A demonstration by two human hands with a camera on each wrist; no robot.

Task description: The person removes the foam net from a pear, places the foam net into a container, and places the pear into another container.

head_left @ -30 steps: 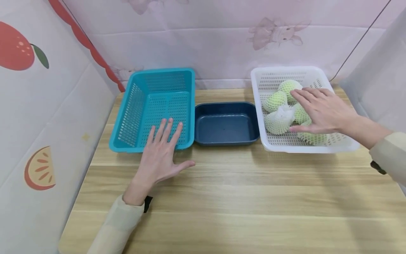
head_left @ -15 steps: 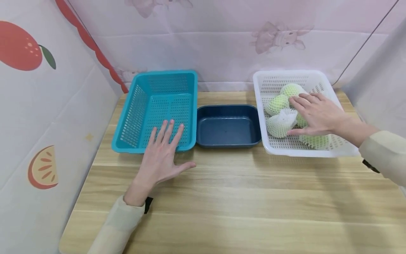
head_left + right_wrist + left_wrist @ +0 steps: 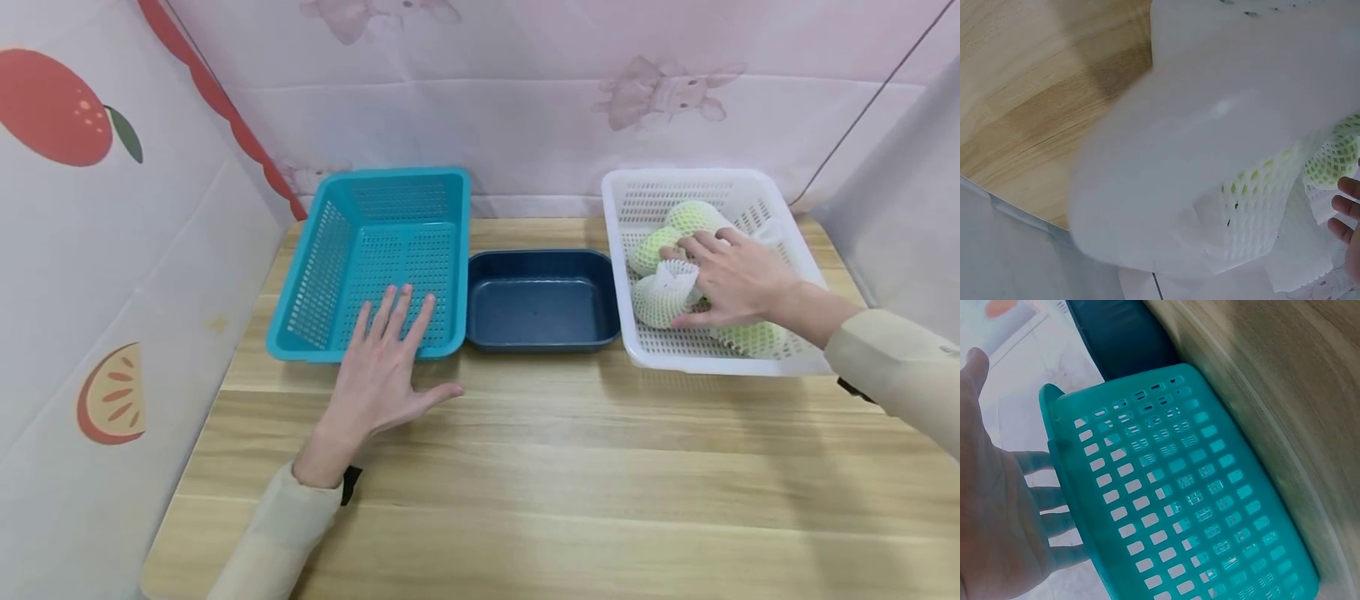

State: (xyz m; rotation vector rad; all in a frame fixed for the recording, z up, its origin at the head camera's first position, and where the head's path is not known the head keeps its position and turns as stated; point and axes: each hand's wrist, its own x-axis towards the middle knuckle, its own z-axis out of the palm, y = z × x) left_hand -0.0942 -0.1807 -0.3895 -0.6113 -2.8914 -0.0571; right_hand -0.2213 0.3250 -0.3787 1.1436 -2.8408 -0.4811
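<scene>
Head: every foam-netted green fruit (image 3: 663,297) we see lies in the white basket (image 3: 720,364), none lifted; our right hand (image 3: 742,279) covers them, grip we cannot tell | Left wrist: our left hand (image 3: 1000,512), fingers apart, holds nothing beside the teal basket (image 3: 1087,500) | Right wrist: fingertips (image 3: 1345,207) near netted fruit; we judge work just begun

The teal basket (image 3: 315,275) is perforated plastic, faintly glossy; the white basket (image 3: 690,364) is smooth, milky plastic. The navy tray (image 3: 536,308) looks like plastic with a soft sheen. Matt, ridged foam netting (image 3: 660,302) wraps the green fruits (image 3: 692,217). The counter (image 3: 540,467) has satiny wood grain; the backdrop (image 3: 525,117) seems creased cloth.
</scene>
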